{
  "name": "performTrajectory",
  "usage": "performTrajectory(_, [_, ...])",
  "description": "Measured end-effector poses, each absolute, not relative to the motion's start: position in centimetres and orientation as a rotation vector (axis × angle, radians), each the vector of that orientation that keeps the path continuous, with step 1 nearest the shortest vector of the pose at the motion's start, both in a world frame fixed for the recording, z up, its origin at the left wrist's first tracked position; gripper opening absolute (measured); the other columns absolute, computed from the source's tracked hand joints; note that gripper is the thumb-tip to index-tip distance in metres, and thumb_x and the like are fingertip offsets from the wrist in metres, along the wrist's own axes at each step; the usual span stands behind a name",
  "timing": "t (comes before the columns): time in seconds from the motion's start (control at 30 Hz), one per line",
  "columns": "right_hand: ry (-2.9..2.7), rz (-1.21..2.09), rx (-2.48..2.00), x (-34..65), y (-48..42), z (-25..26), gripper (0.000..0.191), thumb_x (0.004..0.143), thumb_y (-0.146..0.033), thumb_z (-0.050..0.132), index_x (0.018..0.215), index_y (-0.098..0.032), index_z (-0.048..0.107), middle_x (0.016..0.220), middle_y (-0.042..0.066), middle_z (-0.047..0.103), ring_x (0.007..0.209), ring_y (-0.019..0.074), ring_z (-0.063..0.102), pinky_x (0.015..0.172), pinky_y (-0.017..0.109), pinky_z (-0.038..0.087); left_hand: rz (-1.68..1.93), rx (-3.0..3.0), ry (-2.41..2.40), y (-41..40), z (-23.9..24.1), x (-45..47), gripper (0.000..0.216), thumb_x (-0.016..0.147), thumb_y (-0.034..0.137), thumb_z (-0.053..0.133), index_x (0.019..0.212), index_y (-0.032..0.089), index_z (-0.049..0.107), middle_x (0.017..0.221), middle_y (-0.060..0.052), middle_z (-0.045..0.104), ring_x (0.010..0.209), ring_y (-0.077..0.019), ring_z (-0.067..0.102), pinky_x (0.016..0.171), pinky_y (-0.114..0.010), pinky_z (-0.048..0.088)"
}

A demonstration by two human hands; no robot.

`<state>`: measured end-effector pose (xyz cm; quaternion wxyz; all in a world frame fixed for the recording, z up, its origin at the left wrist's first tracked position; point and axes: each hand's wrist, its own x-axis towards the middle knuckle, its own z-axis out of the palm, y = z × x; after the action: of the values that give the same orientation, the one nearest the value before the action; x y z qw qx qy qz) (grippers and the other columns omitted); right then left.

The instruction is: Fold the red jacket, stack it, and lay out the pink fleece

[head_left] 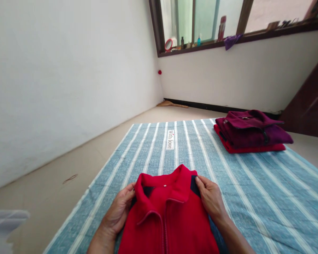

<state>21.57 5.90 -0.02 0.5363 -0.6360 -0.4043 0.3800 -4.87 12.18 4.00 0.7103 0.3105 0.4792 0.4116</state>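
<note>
A red zip jacket [185, 225] with dark shoulder patches is in front of me at the near side of the bed-like surface, collar away from me. My left hand [119, 208] grips its left shoulder edge, fingers curled at the dark patch. On the other shoulder, my right hand [210, 195] pinches the dark patch with the thumb on top. The collar stands up and folds outward, and the front zip runs down the middle. The jacket's lower part is cut off by the frame's bottom edge.
A blue and white striped cloth [137, 151] covers the surface, with a "With love" label [170, 140]. Folded purple and red garments [254, 132] are stacked at the far right. A broom [172, 104] lies by the wall. Bottles and a round mirror [168, 44] stand on the windowsill.
</note>
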Motion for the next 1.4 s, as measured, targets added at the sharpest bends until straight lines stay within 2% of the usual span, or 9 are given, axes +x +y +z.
performTrajectory(0.17, [-0.967, 0.823, -1.655, 21.7, 5.8, -0.1, 0.050, 0.084, -0.059, 0.045, 0.091, -0.018, 0.072, 0.082, 0.005, 0.073, 0.077, 0.0237, 0.065, 0.069, 0.030, 0.044, 0.918, 0.692, 1.058, 12.2, 3.8, -5.0, 0.026, 0.071, 0.010, 0.073, 0.096, 0.013, 0.069, 0.091, -0.008, 0.075, 0.077, -0.0178, 0.071, 0.074, -0.025, 0.056])
performTrajectory(0.27, [-0.981, 0.776, -1.773, 21.9, 5.7, -0.3, 0.052, 0.081, -0.061, 0.045, 0.092, -0.017, 0.072, 0.074, 0.006, 0.071, 0.073, 0.0243, 0.065, 0.066, 0.031, 0.043, 0.920, 0.703, 1.032, 12.1, 3.4, -5.1, 0.023, 0.071, 0.010, 0.073, 0.094, 0.014, 0.069, 0.086, -0.007, 0.075, 0.075, -0.0169, 0.070, 0.074, -0.025, 0.056])
performTrajectory(0.47, [-0.966, 0.744, -1.779, 21.9, 5.3, -0.4, 0.055, 0.078, -0.064, 0.047, 0.098, -0.019, 0.070, 0.065, 0.002, 0.067, 0.063, 0.0217, 0.062, 0.062, 0.031, 0.044, 0.910, 0.710, 1.008, 11.9, 3.0, -5.3, 0.022, 0.074, 0.015, 0.073, 0.095, 0.013, 0.068, 0.090, -0.009, 0.075, 0.077, -0.0175, 0.070, 0.074, -0.026, 0.054])
performTrajectory(0.63, [-0.905, 0.696, -1.760, 21.8, 4.8, 0.3, 0.051, 0.074, -0.063, 0.056, 0.091, -0.019, 0.073, 0.079, 0.005, 0.072, 0.076, 0.0237, 0.066, 0.069, 0.030, 0.047, 0.921, 0.712, 0.979, 11.7, 3.0, -5.1, 0.023, 0.072, 0.015, 0.073, 0.095, 0.011, 0.069, 0.091, -0.011, 0.075, 0.077, -0.0184, 0.069, 0.076, -0.026, 0.053])
performTrajectory(0.83, [-1.050, 0.664, -1.855, 21.4, 4.3, 2.3, 0.046, 0.075, -0.061, 0.057, 0.100, -0.025, 0.074, 0.069, 0.002, 0.070, 0.071, 0.0233, 0.067, 0.061, 0.029, 0.045, 0.955, 0.705, 0.963, 11.5, 3.0, -5.1, 0.015, 0.072, 0.012, 0.073, 0.087, 0.012, 0.069, 0.080, -0.008, 0.074, 0.070, -0.0164, 0.068, 0.072, -0.025, 0.052])
performTrajectory(0.93, [-1.097, 0.644, -1.933, 21.1, 4.1, 3.2, 0.046, 0.075, -0.062, 0.056, 0.101, -0.028, 0.074, 0.067, 0.001, 0.069, 0.068, 0.0243, 0.066, 0.059, 0.030, 0.043, 0.949, 0.709, 0.951, 11.4, 2.9, -5.1, 0.014, 0.073, 0.014, 0.072, 0.087, 0.012, 0.070, 0.082, -0.008, 0.074, 0.072, -0.0177, 0.069, 0.071, -0.026, 0.052])
performTrajectory(1.03, [-1.130, 0.654, -1.960, 20.8, 4.0, 3.7, 0.047, 0.077, -0.062, 0.054, 0.106, -0.029, 0.072, 0.071, 0.002, 0.071, 0.072, 0.0261, 0.067, 0.061, 0.031, 0.043, 0.948, 0.704, 0.958, 11.5, 2.9, -5.1, 0.018, 0.072, 0.014, 0.073, 0.090, 0.012, 0.070, 0.086, -0.009, 0.075, 0.075, -0.0190, 0.070, 0.074, -0.027, 0.053])
performTrajectory(1.27, [-1.109, 0.762, -1.815, 20.5, 4.0, 3.4, 0.045, 0.078, -0.051, 0.057, 0.112, -0.024, 0.068, 0.091, 0.004, 0.075, 0.088, 0.0274, 0.069, 0.067, 0.031, 0.048, 0.953, 0.712, 0.966, 11.4, 2.9, -5.0, 0.014, 0.072, 0.015, 0.073, 0.086, 0.012, 0.069, 0.079, -0.007, 0.074, 0.070, -0.0166, 0.068, 0.075, -0.027, 0.052])
performTrajectory(1.4, [-0.982, 0.848, -1.696, 20.6, 4.1, 2.7, 0.047, 0.076, -0.049, 0.061, 0.115, -0.024, 0.066, 0.094, 0.003, 0.075, 0.095, 0.0263, 0.067, 0.077, 0.032, 0.050, 0.949, 0.717, 0.958, 11.3, 3.0, -5.0, 0.015, 0.073, 0.015, 0.072, 0.088, 0.012, 0.069, 0.082, -0.008, 0.074, 0.072, -0.0170, 0.069, 0.072, -0.026, 0.052])
